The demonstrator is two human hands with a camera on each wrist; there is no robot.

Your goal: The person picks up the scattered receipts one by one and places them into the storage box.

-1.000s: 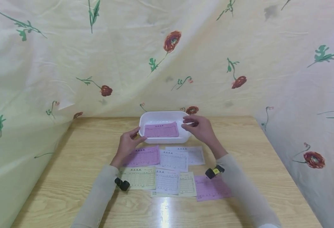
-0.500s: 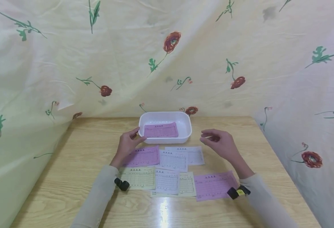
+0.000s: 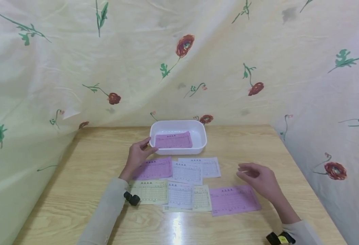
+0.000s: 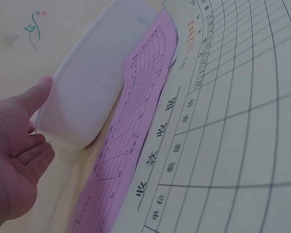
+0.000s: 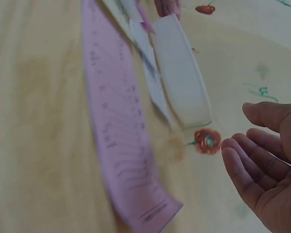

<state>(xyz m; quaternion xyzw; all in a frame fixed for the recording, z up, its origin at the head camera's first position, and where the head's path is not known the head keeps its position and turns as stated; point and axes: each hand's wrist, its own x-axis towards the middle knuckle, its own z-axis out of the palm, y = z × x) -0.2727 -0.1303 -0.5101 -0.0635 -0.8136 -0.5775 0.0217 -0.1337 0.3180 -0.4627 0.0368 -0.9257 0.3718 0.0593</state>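
A white plastic tray (image 3: 179, 151) stands near the table's far edge with a pink receipt slip (image 3: 173, 140) lying inside. My left hand (image 3: 136, 157) holds the tray's near left corner, thumb and fingers at its rim; the left wrist view shows the thumb against the tray wall (image 4: 85, 87). To the right, my right hand (image 3: 263, 178) hovers over the table, fingers loosely bent and holding nothing. Just below and left of it lies a pink receipt slip (image 3: 233, 201). The right wrist view shows that hand (image 5: 266, 165) apart from the slip.
Before the tray, several slips overlap: another pink one (image 3: 155, 169), white ones (image 3: 187, 173) and pale green ones (image 3: 150, 193). The wooden table (image 3: 84, 190) meets a flowered cloth (image 3: 136, 68) at the back and sides.
My right hand has moved from the tray's right end, rightward and toward me, to near the right-hand pink slip. The left hand stays at the tray's corner.
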